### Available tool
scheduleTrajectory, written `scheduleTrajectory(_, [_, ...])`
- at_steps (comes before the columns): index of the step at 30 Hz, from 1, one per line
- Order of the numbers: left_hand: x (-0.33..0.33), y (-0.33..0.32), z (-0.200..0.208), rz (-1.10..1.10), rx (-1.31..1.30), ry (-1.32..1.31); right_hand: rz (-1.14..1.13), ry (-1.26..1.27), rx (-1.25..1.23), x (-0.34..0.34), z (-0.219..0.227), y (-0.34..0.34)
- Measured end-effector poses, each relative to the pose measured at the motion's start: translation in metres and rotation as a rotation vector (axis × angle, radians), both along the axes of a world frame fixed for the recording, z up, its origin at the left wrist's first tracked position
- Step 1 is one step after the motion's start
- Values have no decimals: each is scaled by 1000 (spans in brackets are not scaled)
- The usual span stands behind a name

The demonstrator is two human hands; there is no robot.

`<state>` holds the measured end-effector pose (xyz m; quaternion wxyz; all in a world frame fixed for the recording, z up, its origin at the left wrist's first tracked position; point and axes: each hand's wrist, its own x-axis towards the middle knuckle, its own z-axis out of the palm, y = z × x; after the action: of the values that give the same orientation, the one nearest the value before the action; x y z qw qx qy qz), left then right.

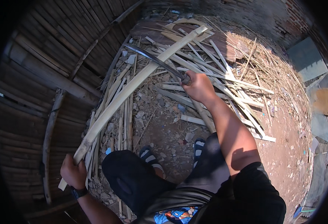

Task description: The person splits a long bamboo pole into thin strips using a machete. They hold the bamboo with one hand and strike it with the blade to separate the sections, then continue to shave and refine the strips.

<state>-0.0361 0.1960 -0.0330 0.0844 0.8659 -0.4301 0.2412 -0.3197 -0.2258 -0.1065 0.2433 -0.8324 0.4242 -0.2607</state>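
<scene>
A long pale split bamboo strip (113, 109) runs slantwise from the lower left up to the top middle. Near its lower end my left hand (73, 171) is closed around it, with a dark band on the wrist. My right hand (199, 87) grips the handle of a long machete (143, 54), its blade pointing to the upper left. The blade crosses the strip in its upper half; whether its edge bites into the bamboo I cannot tell.
Many split bamboo strips (242, 98) lie in a crisscross pile ahead and to the right, among shavings and rubble. More strips (124, 121) lie along the slatted bamboo wall (29, 123) on the left. My sandalled feet (151, 158) are below. Boards (322, 100) lean at the right.
</scene>
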Motion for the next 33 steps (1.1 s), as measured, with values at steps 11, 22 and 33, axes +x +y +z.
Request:
scheduleTrajectory(11, [-31, -205, -26, -182, -122, 360, -27, -69, 68, -21, 2, -27])
scheduleTrajectory(22, [-39, -224, -65, -232, -75, 475, 503, 154, 80, 20, -17, -11])
scheduleTrajectory(33, [-36, -219, -72, -262, -153, 571, 322, 226, -142, 53, -2, 44])
